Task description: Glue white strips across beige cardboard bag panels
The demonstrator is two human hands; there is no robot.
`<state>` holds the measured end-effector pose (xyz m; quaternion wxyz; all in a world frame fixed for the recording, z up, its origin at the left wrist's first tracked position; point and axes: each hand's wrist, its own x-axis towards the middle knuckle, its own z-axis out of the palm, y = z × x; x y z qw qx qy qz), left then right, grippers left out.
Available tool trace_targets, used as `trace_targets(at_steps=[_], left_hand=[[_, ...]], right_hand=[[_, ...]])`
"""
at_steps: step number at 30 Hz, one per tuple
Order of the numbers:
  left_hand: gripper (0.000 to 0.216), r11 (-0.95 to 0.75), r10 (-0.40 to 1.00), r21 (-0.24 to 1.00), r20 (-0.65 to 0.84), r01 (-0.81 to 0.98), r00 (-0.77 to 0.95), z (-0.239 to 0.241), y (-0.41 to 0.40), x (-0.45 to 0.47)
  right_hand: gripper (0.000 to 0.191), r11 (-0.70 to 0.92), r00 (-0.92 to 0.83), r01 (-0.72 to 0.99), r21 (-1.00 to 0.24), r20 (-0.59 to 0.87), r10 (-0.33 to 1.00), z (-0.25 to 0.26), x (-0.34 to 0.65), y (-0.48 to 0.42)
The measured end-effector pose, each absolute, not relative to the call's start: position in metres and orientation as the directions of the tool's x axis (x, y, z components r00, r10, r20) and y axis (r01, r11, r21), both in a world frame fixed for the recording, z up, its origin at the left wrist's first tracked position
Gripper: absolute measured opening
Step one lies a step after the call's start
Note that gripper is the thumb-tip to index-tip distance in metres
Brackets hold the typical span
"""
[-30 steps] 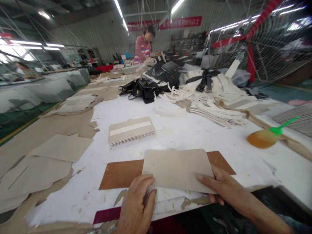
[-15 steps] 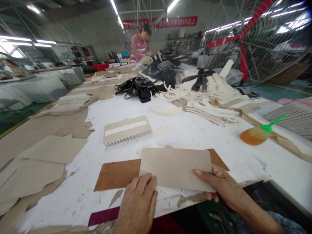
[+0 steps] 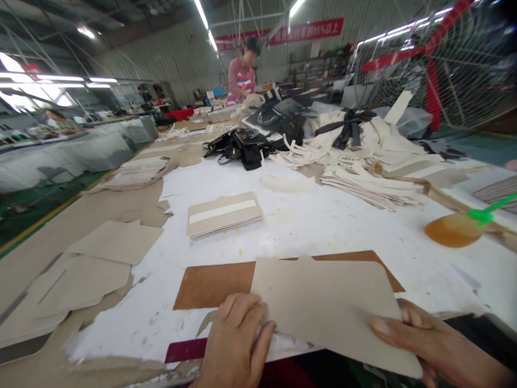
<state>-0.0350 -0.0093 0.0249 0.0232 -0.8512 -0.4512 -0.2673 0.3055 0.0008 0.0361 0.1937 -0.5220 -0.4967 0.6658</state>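
I see both hands on a flat beige card panel with a small tab on its top edge (image 3: pixel 331 307). The left hand (image 3: pixel 236 345) presses its near-left corner with fingers together; the right hand (image 3: pixel 428 345) pinches the right edge, thumb on top. The panel sits tilted over a brown rectangular board (image 3: pixel 210 283) (partly covered) at the near edge of the white worktable (image 3: pixel 323 221).

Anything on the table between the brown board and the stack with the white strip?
Head view: nothing. Between the brown board and the stack lies only bare white table with faint stains.
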Motion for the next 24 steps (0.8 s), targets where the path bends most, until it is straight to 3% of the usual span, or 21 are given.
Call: trace_targets(at_steps=[4, 8, 10, 13, 17, 20, 24], left_hand=[[0.031, -0.668, 0.635, 0.093, 0.59, 0.739, 0.5, 0.019, -0.019, -0.045], [0.034, -0.663, 0.7, 0.122, 0.451, 0.739, 0.553, 0.01, -0.019, -0.047], [0.037, -0.639, 0.729, 0.129, 0.417, 0.759, 0.543, 0.008, -0.018, -0.046], [0.036, -0.636, 0.697, 0.101, 0.501, 0.765, 0.514, 0.011, -0.018, -0.045], [0.026, -0.682, 0.555, 0.015, 0.661, 0.731, 0.505, 0.024, -0.024, -0.046], [0.025, -0.704, 0.509, -0.008, 0.692, 0.71, 0.512, 0.029, -0.026, -0.046], [0.037, -0.682, 0.604, 0.044, 0.596, 0.73, 0.528, 0.024, -0.019, -0.04]], right_hand=[[0.082, -0.376, -0.394, 0.314, -0.872, -0.479, 0.784, 0.037, 0.298, 0.014], [0.087, -0.222, -0.342, 0.559, -0.799, -0.466, 0.816, 0.032, 0.286, 0.031], [0.081, -0.204, -0.323, 0.588, -0.783, -0.459, 0.828, 0.035, 0.287, 0.033], [0.072, -0.227, -0.476, 0.465, -0.855, -0.458, 0.75, 0.047, 0.292, 0.032], [0.069, -0.332, -0.665, 0.278, -0.901, -0.43, 0.611, 0.055, 0.292, 0.031], [0.078, -0.276, -0.583, 0.419, -0.865, -0.489, 0.648, 0.046, 0.288, 0.033], [0.085, -0.208, -0.332, 0.701, -0.682, -0.57, 0.752, 0.037, 0.284, 0.036]])
